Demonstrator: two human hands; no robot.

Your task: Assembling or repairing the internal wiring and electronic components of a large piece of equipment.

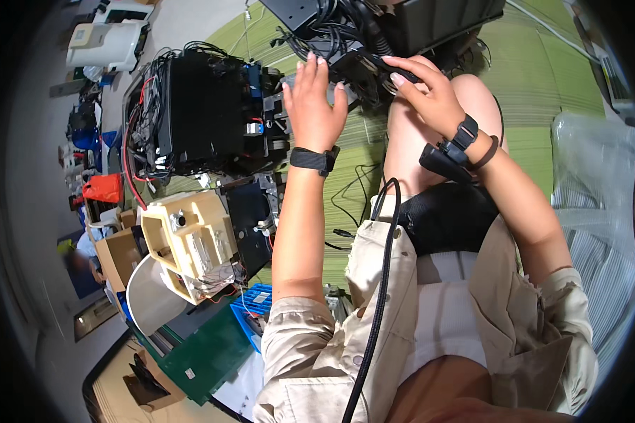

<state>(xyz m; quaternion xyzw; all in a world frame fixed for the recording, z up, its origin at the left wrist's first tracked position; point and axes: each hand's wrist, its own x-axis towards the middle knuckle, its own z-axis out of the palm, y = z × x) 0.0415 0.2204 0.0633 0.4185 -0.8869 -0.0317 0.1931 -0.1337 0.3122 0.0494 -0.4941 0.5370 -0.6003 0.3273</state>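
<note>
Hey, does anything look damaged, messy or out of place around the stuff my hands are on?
Yes. The black device beside your left hand has its insides bared, wires spilling out. The right hand rests on tangled black cables.

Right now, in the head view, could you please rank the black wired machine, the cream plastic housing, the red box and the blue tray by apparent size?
1. black wired machine, largest.
2. cream plastic housing, though it lies nearer the camera, so true size is unsure.
3 and 4. blue tray and red box look alike; the tray is partly hidden, so no ranking.
</note>
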